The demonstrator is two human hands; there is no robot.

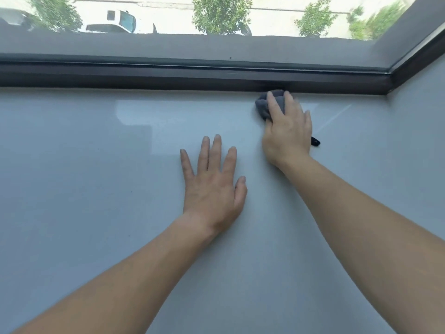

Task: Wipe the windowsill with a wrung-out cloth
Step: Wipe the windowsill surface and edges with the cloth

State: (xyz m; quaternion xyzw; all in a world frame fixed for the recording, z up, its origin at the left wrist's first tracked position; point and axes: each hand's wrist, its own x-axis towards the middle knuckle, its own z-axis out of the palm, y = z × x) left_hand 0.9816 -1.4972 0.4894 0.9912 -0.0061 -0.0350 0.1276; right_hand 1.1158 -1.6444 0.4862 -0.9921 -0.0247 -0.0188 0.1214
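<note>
Windowsill (96, 165): pale, glossy, carries a faint reflection of the window near its far edge. A dark window frame (144, 75) runs along the far edge and turns at the far right corner.

Left grip (213, 186): palm down, flat on the sill about midway between the near and far edges, fingers straight and slightly spread, thumb alongside. Holds nothing.

Right grip (287, 133): palm down on a bunched grey cloth (262, 106), fingers laid out over it and pressing it to the sill, not clenched. The fingertips are motion-blurred, so how far they wrap the cloth's far side is uncertain.

The cloth sits at the far edge of the sill, touching or just short of the frame, right of centre and well apart from the far right corner. Part of it shows beyond and left of the fingers. A small black piece (315, 141), possibly the cloth's tag, sticks out at the right side of the hand.

Both forearms are bare. Through the glass: a white vehicle (120, 21) and small trees (220, 13) on pale ground.
</note>
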